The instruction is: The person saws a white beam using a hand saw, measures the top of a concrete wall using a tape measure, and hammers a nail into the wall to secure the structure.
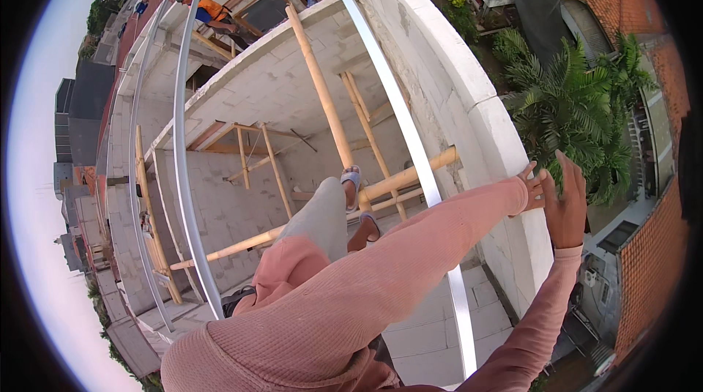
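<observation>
My left arm stretches across my body to the light block wall (pixel 489 127) on the right. My left hand (pixel 532 188) rests on the wall's top edge, its visible fingers apart and part of it hidden. Close beside it, my right hand (pixel 564 209) is raised at the wall's outer side with fingers stretched up, holding nothing I can see. Under my sandalled foot (pixel 352 185) runs a horizontal bamboo pole (pixel 410 174), where an upright bamboo pole (pixel 320 84) meets it. A long silver metal beam (pixel 388 92) passes between my body and the wall.
More metal beams (pixel 180 125) span the left side. Below lies a deep block-walled room with bamboo props (pixel 277 176). A person in an orange top (pixel 212 9) works at the far left. Outside the wall, palms (pixel 567 103) and tiled roofs (pixel 648 275) lie far below.
</observation>
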A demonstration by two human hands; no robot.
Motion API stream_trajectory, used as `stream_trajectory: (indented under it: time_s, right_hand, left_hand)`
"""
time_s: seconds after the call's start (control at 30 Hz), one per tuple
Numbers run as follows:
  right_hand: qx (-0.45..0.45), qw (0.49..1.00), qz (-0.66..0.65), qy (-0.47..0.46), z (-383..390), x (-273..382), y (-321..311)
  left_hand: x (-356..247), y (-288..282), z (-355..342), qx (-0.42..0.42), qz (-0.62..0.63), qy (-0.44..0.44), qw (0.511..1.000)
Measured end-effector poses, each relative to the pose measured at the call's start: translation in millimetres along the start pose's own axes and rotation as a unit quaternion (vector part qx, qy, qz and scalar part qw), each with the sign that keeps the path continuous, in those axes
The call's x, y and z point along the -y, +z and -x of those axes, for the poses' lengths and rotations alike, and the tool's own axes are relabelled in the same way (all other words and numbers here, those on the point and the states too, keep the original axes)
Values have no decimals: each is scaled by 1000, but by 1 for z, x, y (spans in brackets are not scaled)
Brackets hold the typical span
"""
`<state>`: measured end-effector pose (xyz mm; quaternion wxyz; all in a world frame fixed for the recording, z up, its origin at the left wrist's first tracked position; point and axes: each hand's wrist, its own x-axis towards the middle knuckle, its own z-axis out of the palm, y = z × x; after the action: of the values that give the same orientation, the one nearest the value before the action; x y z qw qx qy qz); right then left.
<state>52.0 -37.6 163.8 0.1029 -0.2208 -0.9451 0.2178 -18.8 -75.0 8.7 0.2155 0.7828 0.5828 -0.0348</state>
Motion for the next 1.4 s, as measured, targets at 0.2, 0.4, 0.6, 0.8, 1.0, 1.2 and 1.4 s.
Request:
stream_trajectory:
  time_s: [0.2, 0.4, 0.6, 0.8, 1.0, 1.2, 1.4]
  right_hand:
    - [177, 940, 289, 52, -180, 6, 159]
    - [266, 916, 283, 104, -201, 28, 230]
    - [215, 932, 278, 87, -197, 0, 238]
    - [216, 931, 276, 98, -200, 4, 244]
    - [213, 926, 285, 124, -199, 2, 241]
    - [212, 920, 306, 120, -198, 0, 240]
    - [228, 913, 314, 127, -199, 5, 238]
  left_hand:
    - [-3, 8, 27, -27, 49, 6, 998]
    - [-6, 30, 56, -68, 109, -4, 992]
    - [-34, 37, 88, -114, 151, 22, 982]
    - [-72, 18, 179, -193, 190, 37, 962]
    - [-37, 9, 357, -247, 538, 31, 805]
    - [78, 77, 493, -346, 415, -539, 646]
    - [103, 119, 537, -385, 439, -626, 516]
